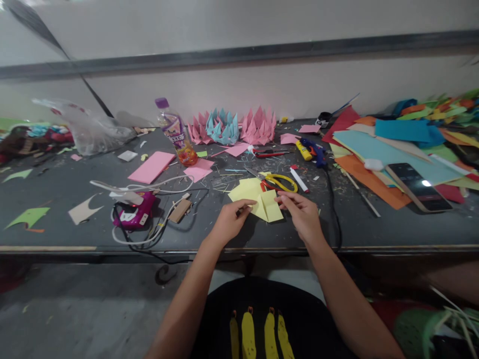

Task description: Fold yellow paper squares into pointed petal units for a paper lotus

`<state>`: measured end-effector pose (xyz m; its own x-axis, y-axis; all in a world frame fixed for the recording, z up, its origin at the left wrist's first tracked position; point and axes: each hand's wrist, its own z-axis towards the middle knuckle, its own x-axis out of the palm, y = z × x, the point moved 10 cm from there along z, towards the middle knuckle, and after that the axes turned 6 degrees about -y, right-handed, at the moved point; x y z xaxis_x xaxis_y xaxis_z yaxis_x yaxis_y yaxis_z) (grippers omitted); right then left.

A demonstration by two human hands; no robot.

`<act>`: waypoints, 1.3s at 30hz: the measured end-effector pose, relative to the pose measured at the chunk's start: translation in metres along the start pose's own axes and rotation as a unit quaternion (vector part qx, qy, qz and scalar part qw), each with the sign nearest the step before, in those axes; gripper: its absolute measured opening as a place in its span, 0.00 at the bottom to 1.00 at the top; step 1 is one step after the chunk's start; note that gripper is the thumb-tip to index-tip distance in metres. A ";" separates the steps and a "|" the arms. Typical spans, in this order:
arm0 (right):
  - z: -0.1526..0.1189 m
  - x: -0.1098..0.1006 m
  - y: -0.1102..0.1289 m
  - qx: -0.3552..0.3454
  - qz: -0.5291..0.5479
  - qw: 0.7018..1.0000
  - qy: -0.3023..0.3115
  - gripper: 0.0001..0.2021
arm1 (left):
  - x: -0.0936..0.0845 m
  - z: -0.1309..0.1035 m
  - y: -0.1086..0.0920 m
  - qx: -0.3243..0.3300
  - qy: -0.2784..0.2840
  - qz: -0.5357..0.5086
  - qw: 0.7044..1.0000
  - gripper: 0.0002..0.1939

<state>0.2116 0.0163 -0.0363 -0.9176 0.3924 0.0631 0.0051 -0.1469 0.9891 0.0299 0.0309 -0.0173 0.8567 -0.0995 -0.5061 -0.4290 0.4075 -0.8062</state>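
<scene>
A creased yellow paper point(272, 207) is between my hands near the table's front edge, with part of it standing up as a fold. My left hand point(235, 217) pinches its left side between thumb and fingers. At its right edge, my right hand point(299, 212) holds the paper with thumb and forefinger. More yellow sheets point(245, 189) lie just behind. Yellow-handled scissors point(282, 183) rest behind the paper, and a white marker point(299, 180) lies to their right.
Pink point(259, 127) and blue point(222, 127) folded-paper pieces stand at the back beside a bottle point(177, 134). A purple power adapter point(136, 212) with cables is left. A glue gun point(317, 152), colored papers point(396, 154) and a phone point(418, 187) lie right.
</scene>
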 end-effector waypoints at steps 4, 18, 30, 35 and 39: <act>-0.002 -0.001 0.005 -0.014 0.011 1.000 -0.017 0.08 | 0.001 0.000 0.000 0.010 0.002 -0.014 1.000 0.12; 0.006 0.007 -0.003 0.166 0.320 0.932 0.025 0.20 | -0.012 -0.007 -0.044 0.135 -0.108 0.106 0.979 0.04; -0.016 0.039 0.024 0.086 0.330 0.940 0.024 0.20 | 0.028 -0.035 -0.089 0.114 -0.072 -0.173 0.976 0.03; -0.018 0.037 0.024 0.085 0.337 0.937 0.006 0.19 | 0.025 -0.038 -0.085 0.086 -0.067 -0.177 0.978 0.05; -0.018 0.034 0.023 0.091 0.337 0.937 -0.009 0.19 | 0.009 -0.036 -0.058 -0.011 -0.128 -0.256 0.958 0.12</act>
<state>0.1732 0.0101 -0.0137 -0.6748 0.2810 0.6824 0.6509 -0.2092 0.7298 0.0519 -0.0264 0.0141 0.9974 -0.0549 0.0461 0.0623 0.3458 -0.9362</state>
